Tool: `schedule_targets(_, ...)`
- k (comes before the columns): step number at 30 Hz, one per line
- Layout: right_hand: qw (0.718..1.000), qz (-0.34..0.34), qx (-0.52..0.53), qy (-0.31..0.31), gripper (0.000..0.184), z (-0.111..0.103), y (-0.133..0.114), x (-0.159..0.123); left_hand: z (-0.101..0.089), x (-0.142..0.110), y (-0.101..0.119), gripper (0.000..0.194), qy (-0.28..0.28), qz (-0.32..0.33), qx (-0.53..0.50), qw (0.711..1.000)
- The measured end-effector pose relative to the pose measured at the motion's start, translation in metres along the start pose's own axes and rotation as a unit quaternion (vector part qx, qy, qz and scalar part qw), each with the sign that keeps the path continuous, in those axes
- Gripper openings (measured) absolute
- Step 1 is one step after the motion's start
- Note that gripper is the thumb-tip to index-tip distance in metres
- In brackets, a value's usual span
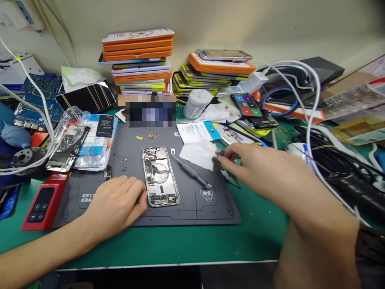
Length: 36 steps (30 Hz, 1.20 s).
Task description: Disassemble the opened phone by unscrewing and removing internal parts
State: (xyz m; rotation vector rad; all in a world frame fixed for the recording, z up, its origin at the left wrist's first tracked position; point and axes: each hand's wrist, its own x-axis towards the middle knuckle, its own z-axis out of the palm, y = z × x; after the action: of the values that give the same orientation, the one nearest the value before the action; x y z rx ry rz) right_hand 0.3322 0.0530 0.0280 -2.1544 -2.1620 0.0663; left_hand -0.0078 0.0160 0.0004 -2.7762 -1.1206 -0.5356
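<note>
An opened phone (162, 176) lies on the dark grey work mat (210, 212), its inner parts and a round coil showing. My left hand (120, 200) rests on the mat just left of it, fingers curled in, the thumb side close to the phone's edge. Over the mat's right side, my right hand (245, 160) pinches a small dark object (221, 155) whose kind I cannot make out, beside a white cloth (198, 154). A grey screwdriver (192, 171) lies between phone and cloth. Above the phone's right corner sits a SIM tray (172, 151).
A small phone part (107, 172) lies left of the phone. The red device (45, 200) stands at the mat's left edge. Orange cases (138, 44) are stacked at the back, near a white roll (197, 103). White cables (314, 100) loop at right; a phone battery (105, 125) lies left.
</note>
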Motion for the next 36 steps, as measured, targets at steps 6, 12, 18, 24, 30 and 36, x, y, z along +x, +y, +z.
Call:
schedule_targets(6,0.944,0.044,0.306,0.118,0.012,-0.017,-0.032,-0.003,0.001,0.0,0.0,0.029,0.0,0.001,0.004,1.0)
schedule_targets(12,0.881,-0.058,0.456,0.113,0.013,0.002,-0.05,-0.004,0.002,-0.003,-0.001,0.029,0.002,0.002,0.0,1.0)
schedule_targets(18,0.864,-0.131,0.468,0.133,0.041,0.021,-0.059,0.0,0.002,-0.003,-0.001,0.03,0.003,0.004,0.004,1.0)
schedule_targets(24,0.889,-0.18,0.393,0.149,0.051,0.032,-0.06,0.004,0.0,-0.001,-0.001,0.027,0.011,0.003,0.006,1.0)
schedule_targets(30,0.911,-0.212,0.308,0.176,0.057,0.039,-0.062,0.004,0.001,0.0,0.0,0.021,0.038,-0.006,0.013,0.999)
schedule_targets(36,0.796,-0.268,0.49,0.233,0.06,0.048,-0.084,-0.01,-0.001,0.001,0.001,0.024,0.03,-0.005,0.017,0.999)
